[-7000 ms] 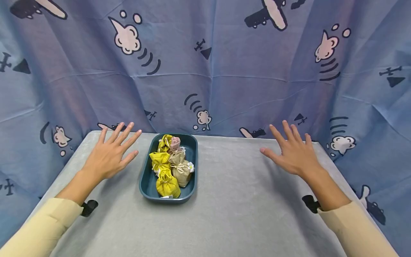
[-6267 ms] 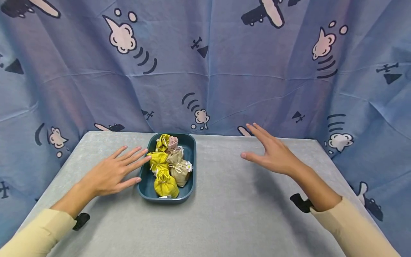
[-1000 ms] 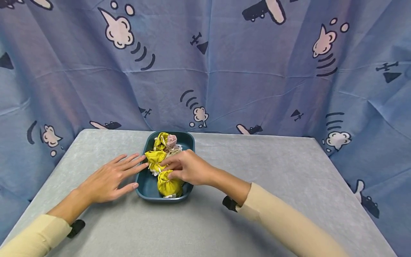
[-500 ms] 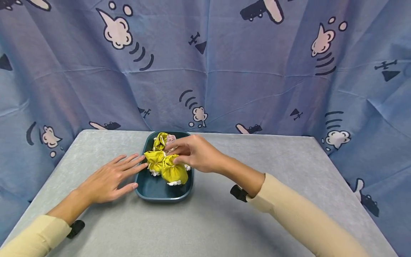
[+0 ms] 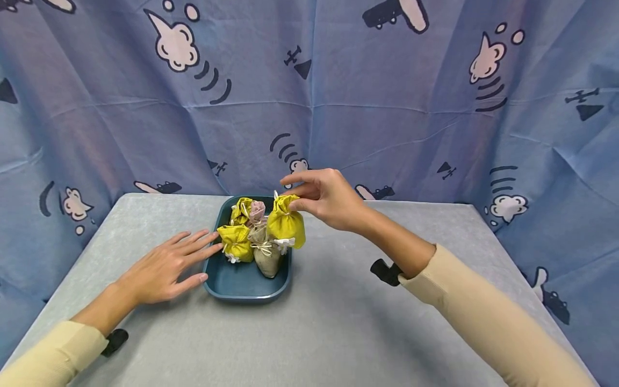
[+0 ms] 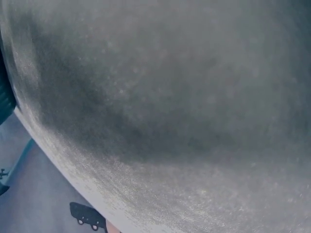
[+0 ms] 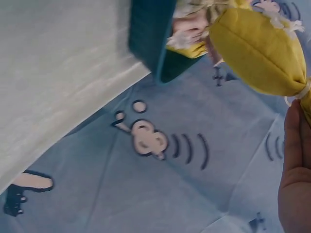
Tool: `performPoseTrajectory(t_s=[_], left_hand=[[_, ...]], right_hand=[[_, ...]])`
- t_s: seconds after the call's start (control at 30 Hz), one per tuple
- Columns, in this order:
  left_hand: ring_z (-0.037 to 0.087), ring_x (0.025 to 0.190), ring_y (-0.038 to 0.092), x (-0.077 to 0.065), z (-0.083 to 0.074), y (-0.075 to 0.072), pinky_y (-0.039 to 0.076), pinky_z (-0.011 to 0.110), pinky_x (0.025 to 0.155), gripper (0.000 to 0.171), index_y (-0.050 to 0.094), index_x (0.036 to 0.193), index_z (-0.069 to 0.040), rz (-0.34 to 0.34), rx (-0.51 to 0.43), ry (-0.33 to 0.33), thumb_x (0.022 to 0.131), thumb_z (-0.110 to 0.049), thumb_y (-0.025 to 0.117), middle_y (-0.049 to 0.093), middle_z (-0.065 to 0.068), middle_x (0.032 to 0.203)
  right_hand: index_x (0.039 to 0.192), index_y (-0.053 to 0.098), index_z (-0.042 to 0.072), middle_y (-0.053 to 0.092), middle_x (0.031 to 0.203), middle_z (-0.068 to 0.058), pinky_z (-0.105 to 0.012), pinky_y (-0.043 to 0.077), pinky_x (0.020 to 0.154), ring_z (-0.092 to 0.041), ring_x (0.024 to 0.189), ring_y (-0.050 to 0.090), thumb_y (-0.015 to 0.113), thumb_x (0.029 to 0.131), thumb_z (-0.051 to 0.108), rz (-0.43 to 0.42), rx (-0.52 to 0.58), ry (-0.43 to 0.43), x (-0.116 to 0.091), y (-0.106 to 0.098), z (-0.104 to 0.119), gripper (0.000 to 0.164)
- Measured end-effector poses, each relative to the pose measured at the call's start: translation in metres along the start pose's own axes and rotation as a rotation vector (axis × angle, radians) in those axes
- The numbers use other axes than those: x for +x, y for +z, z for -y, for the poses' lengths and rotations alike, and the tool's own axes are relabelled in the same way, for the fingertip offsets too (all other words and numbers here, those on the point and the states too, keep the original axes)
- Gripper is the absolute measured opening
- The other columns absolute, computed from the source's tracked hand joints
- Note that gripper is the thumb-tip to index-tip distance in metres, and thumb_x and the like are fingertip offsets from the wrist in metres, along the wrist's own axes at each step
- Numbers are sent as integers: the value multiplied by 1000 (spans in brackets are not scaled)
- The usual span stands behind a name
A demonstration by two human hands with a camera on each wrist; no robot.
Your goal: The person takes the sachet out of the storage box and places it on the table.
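My right hand (image 5: 333,198) pinches a yellow drawstring pouch (image 5: 286,221) by its gathered neck, holding it up over the right side of a dark teal tray (image 5: 242,294). White trim shows at the pouch's lower end. In the right wrist view the same yellow pouch (image 7: 260,51) hangs from the fingertips, beside the tray wall (image 7: 150,34). My left hand (image 5: 166,269) lies with fingers spread, fingertips right at the tray's left rim. Inside the tray sit a yellow pouch (image 5: 236,242), another yellow pouch (image 5: 240,210) at the back, a pinkish pouch (image 5: 257,211) and a beige pouch (image 5: 267,260).
The tray stands on a grey cloth-covered table (image 5: 329,322), left of its middle. A blue printed curtain (image 5: 387,107) hangs behind and along both sides. The left wrist view shows mostly the grey table surface (image 6: 170,97).
The right hand has lifted the yellow pouch from the tray's front, carrying it up and to the right. The beige pouch is now uncovered. The left hand has stayed at the rim.
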State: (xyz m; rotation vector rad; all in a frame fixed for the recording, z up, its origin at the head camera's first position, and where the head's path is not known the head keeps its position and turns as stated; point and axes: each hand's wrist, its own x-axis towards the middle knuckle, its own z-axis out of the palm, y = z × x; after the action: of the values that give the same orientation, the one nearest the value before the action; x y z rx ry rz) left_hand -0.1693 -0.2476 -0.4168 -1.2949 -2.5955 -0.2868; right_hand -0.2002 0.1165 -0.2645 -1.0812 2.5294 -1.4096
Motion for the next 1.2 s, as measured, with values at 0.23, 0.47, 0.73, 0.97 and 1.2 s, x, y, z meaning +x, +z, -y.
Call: performPoseTrajectory(t_s=[0.23, 0.47, 0.73, 0.97, 1.2], left_hand=[[31, 143, 37, 0, 0, 1, 23, 44, 118, 66, 44, 152, -18, -5, 11, 3, 94, -38, 66, 36, 6, 159], [30, 143, 37, 0, -1, 1, 18, 40, 120, 66, 43, 153, -18, 0, 10, -8, 94, -38, 66, 36, 5, 159], [30, 143, 36, 0, -1, 0, 19, 41, 120, 66, 43, 153, -19, 5, 8, -12, 94, -38, 65, 35, 5, 159], [30, 144, 36, 0, -1, 0, 23, 46, 117, 65, 43, 153, -19, 11, 6, -19, 95, -39, 65, 35, 4, 160], [32, 142, 38, 0, -2, -1, 21, 44, 118, 65, 43, 153, -19, 14, 3, -25, 95, -39, 64, 35, 5, 159]], right_hand=[[126, 66, -2, 73, 110, -16, -33, 58, 84, -24, 100, 72, 73, 85, -9, -78, -40, 96, -9, -14, -23, 43], [124, 66, -3, 72, 110, -17, -36, 58, 84, -28, 100, 72, 72, 86, -7, -136, -105, 170, -24, -26, -52, 39], [125, 65, -4, 72, 112, -19, -39, 58, 84, -30, 100, 72, 70, 87, -8, -170, -158, 244, -40, -36, -84, 38], [125, 65, -3, 69, 117, -20, -41, 58, 84, -31, 103, 70, 69, 89, -7, -164, -222, 296, -53, -38, -104, 37], [125, 65, -5, 69, 119, -20, -42, 57, 87, -32, 105, 69, 68, 90, -6, -183, -253, 342, -61, -37, -122, 35]])
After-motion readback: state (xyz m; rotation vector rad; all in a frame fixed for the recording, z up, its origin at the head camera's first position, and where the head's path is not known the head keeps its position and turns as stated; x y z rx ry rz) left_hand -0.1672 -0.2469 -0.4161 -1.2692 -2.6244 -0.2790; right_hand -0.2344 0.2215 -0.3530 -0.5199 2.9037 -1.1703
